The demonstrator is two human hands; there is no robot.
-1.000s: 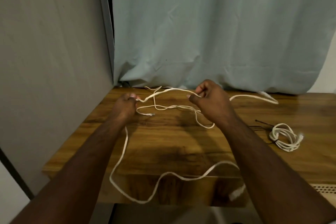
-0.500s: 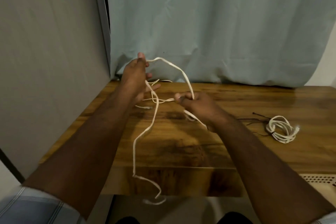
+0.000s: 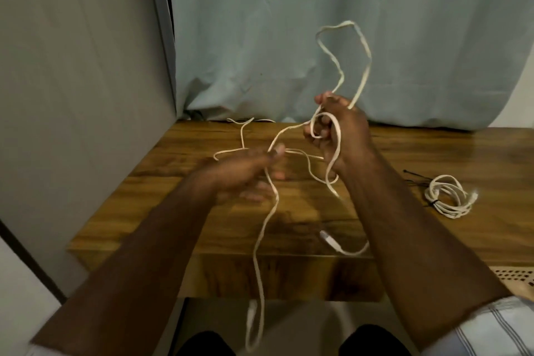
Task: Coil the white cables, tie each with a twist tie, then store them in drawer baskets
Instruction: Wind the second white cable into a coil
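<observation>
A long loose white cable (image 3: 364, 49) runs between both hands above the wooden table (image 3: 433, 150). My right hand (image 3: 344, 130) grips it in a fist, with one loop standing up against the curtain and another wrapped round the fingers. My left hand (image 3: 245, 173), blurred, pinches a strand that hangs past the table's front edge to a plug below. Another plug end lies near the front edge. A second white cable (image 3: 448, 195), coiled and tied with a black tie, lies at the right.
Loose black twist ties (image 3: 416, 175) lie on the table beside the coiled cable. A pale curtain (image 3: 318, 23) hangs behind the table and a grey wall (image 3: 72, 95) closes the left side. A perforated basket corner (image 3: 515, 277) shows at the lower right.
My right hand has risen from the table with cable loops, one now standing above it. My left hand has dropped from near the curtain to the tabletop, sliding along the strand.
</observation>
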